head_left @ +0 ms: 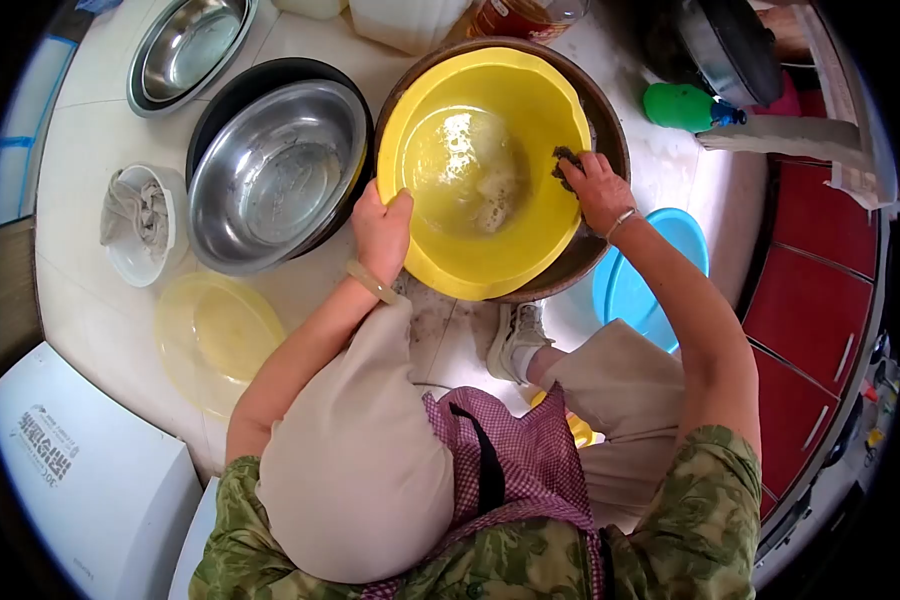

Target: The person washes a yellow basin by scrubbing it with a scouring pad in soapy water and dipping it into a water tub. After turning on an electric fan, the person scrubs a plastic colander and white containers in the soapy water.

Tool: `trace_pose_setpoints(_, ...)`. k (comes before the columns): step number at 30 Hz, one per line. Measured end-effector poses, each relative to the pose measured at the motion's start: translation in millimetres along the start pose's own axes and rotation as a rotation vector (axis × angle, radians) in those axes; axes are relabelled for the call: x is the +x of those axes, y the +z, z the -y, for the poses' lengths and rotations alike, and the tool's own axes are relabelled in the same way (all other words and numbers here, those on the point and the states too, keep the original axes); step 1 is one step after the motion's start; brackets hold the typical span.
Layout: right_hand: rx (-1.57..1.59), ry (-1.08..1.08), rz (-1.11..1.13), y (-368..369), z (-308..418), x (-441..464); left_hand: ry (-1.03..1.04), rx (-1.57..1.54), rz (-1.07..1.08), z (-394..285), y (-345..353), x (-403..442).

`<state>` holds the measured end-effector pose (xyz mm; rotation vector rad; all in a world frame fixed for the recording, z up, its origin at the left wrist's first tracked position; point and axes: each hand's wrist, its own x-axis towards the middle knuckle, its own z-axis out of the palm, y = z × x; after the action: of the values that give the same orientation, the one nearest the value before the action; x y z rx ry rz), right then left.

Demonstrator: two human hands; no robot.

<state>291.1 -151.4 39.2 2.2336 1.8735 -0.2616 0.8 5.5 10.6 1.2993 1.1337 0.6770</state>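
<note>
Yellow basin (542, 112) | left hand (382, 232) clamped on rim, eight o'clock | right hand (600, 193) gripping dark scrubber (567, 168) at wall, three o'clock | white box (105, 490), eight o'clock: print illegible

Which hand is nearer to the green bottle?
The right hand, at the yellow basin, on the side toward the green bottle; the left hand, farther, grips the opposite rim.

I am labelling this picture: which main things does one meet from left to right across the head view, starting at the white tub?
White tub, large steel basin, left hand, bright yellow basin, right hand, green bottle, red cabinets.
</note>
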Motion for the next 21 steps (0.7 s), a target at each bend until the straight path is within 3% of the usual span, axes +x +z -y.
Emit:
trace_pose_setpoints(3,0.033,0.092,0.194,-7,19,-24,-0.031,-0.046,0.013,3,2,3)
trace_pose_setpoints(5,0.181,-0.055,0.272,2,37,-43,-0.053,0.010,0.023,2,3,1)
trace_pose_setpoints(7,0.330,-0.138,0.198,10,62,-23,-0.105,-0.002,0.031,8,6,3)
trace_pose_setpoints(10,0.373,0.029,-0.071,33,74,44,-0.068,0.072,0.039,10,-1,6)
trace_pose_setpoints(13,0.230,0.361,0.029,33,79,52,0.006,0.155,0.003,11,-5,2)
trace_pose_setpoints(14,0.246,0.381,0.079,46,81,49,-0.004,0.123,0.006,13,-5,2)
trace_pose_setpoints(17,0.276,0.228,0.288,88,109,21,-0.103,-0.027,-0.008,20,0,3)
trace_pose_setpoints(19,0.693,0.073,0.301,62,144,20,-0.142,-0.062,0.005,26,5,5)
trace_pose_setpoints(21,0.750,-0.161,0.139,66,174,54,-0.138,-0.018,0.043,36,5,4)
